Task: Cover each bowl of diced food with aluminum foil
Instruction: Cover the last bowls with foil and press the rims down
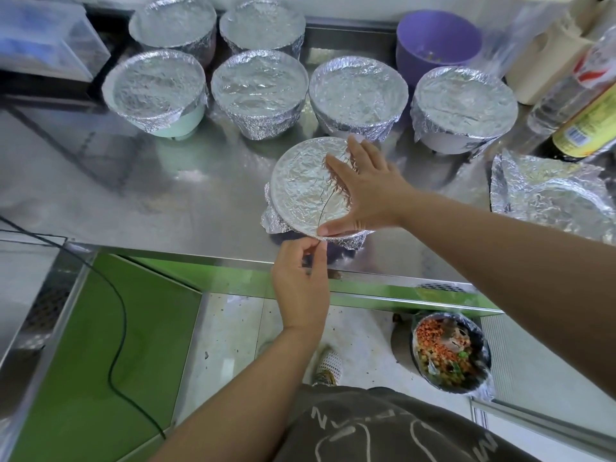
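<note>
Near bowl (300, 195): on the steel counter (166, 195), close to its front edge, in front of the row of covered bowls. Top of this bowl sealed under foil (293, 168), crumpled and folded down around the rim, with loose flaps at the left side and at the near right side. Right hand (370, 191): laid flat on the right half of the foil top, fingers straight and spread wide, thumb stretched along the near rim, pressing down and gripping nothing. Left hand (300, 285): at the counter edge, thumb and forefinger narrowed to a pinch on the foil edge at the near rim, just beside the right thumb; other fingers loosely curled. Behind: six covered bowls (260, 85), four in a front row and two in a back row at the left, each wrapped over the top and partway down the wall. Uncovered: one purple bowl (438, 38) at the back right, with a few scraps at the bottom. At the right end of the counter: a crumpled foil sheet (550, 191) bearing a round imprint; whatever lies beneath, not discernible. Behind it, bottles (586, 128), one with a yellow label. On the floor, lower right: a lined bucket (450, 351) with diced orange and green scraps. At the left: a black cable (116, 311) across a green panel.
</note>
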`<action>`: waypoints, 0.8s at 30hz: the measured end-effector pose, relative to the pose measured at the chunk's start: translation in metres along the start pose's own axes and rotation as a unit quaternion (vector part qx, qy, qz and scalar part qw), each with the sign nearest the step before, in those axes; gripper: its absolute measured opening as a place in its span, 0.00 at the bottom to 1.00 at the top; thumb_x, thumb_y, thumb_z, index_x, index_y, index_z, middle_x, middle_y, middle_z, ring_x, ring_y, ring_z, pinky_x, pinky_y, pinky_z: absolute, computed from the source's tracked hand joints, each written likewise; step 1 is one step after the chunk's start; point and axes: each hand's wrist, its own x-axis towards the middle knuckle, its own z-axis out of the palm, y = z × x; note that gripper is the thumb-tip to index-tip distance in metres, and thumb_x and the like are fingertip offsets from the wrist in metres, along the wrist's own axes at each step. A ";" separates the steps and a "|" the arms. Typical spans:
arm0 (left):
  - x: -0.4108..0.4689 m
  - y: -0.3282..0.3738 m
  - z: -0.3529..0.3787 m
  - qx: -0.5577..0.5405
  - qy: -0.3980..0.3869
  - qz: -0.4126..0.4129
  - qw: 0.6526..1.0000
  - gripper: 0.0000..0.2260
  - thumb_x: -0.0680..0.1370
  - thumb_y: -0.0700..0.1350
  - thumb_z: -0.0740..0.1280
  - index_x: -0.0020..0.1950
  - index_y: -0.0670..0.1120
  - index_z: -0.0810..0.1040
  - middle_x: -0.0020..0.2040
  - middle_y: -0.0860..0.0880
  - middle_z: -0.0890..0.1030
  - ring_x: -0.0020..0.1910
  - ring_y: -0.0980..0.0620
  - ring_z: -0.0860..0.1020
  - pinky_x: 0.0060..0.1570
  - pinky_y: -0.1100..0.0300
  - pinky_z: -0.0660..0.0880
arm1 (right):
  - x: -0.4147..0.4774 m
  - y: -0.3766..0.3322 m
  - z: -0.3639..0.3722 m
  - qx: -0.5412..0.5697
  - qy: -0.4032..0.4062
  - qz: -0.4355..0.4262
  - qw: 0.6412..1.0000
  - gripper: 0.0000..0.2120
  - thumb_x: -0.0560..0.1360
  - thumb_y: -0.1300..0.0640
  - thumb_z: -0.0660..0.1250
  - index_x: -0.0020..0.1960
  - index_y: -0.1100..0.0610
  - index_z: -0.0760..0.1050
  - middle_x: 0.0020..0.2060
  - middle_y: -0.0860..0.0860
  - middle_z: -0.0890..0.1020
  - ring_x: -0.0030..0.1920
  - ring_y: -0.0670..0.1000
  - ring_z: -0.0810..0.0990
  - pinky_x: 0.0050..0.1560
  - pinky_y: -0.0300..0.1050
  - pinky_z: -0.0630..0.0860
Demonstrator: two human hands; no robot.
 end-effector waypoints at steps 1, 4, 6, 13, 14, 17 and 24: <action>0.002 -0.001 -0.003 0.009 -0.006 0.016 1.000 0.14 0.80 0.42 0.70 0.45 0.62 0.76 0.43 0.52 0.80 0.42 0.54 0.78 0.42 0.71 0.72 | 0.000 0.000 0.000 -0.002 -0.001 0.000 1.000 0.66 0.54 0.16 0.58 0.82 0.45 0.38 0.80 0.56 0.33 0.79 0.60 0.32 0.76 0.66 0.43; 0.006 -0.002 -0.007 0.019 -0.011 0.027 0.999 0.13 0.79 0.42 0.71 0.45 0.62 0.77 0.43 0.53 0.81 0.42 0.55 0.79 0.41 0.70 0.73 | 0.001 0.000 0.001 -0.005 -0.003 0.002 1.000 0.66 0.55 0.16 0.58 0.81 0.45 0.37 0.79 0.56 0.33 0.79 0.60 0.32 0.76 0.65 0.43; 0.009 -0.003 -0.010 0.019 -0.009 0.003 1.000 0.11 0.77 0.44 0.73 0.44 0.60 0.77 0.43 0.54 0.81 0.42 0.55 0.78 0.43 0.62 0.76 | 0.001 0.000 0.002 -0.008 -0.002 0.002 1.000 0.65 0.56 0.16 0.60 0.81 0.45 0.37 0.79 0.56 0.33 0.79 0.60 0.32 0.76 0.65 0.43; 0.048 -0.005 -0.038 0.205 -0.067 0.201 0.956 0.17 0.70 0.46 0.79 0.54 0.54 0.75 0.53 0.57 0.68 0.52 0.52 0.72 0.53 0.49 0.74 | 0.002 -0.001 0.003 -0.015 0.002 0.007 1.000 0.67 0.54 0.15 0.57 0.81 0.46 0.36 0.79 0.57 0.33 0.79 0.60 0.32 0.76 0.64 0.43; 0.055 -0.006 -0.040 0.206 -0.097 0.242 0.943 0.12 0.72 0.46 0.77 0.52 0.53 0.77 0.54 0.56 0.69 0.52 0.52 0.73 0.51 0.49 0.75 | 0.002 -0.001 0.004 -0.013 0.002 0.008 1.000 0.67 0.53 0.15 0.56 0.81 0.46 0.37 0.80 0.57 0.34 0.79 0.60 0.32 0.77 0.64 0.43; 0.068 -0.009 -0.044 0.214 -0.140 0.305 0.917 0.07 0.75 0.51 0.71 0.45 0.48 0.83 0.49 0.53 0.75 0.47 0.49 0.77 0.48 0.52 0.74 | 0.002 -0.002 0.005 -0.005 0.008 0.008 1.000 0.68 0.50 0.14 0.53 0.82 0.46 0.38 0.80 0.57 0.35 0.79 0.61 0.33 0.77 0.64 0.43; 0.086 -0.004 -0.053 0.239 -0.183 0.288 0.909 0.04 0.73 0.42 0.77 0.44 0.47 0.84 0.47 0.53 0.78 0.47 0.55 0.74 0.51 0.57 0.69 | -0.029 0.022 0.014 0.026 0.140 -0.176 0.974 0.51 0.63 0.23 0.64 0.80 0.45 0.59 0.81 0.53 0.55 0.80 0.57 0.47 0.77 0.58 0.42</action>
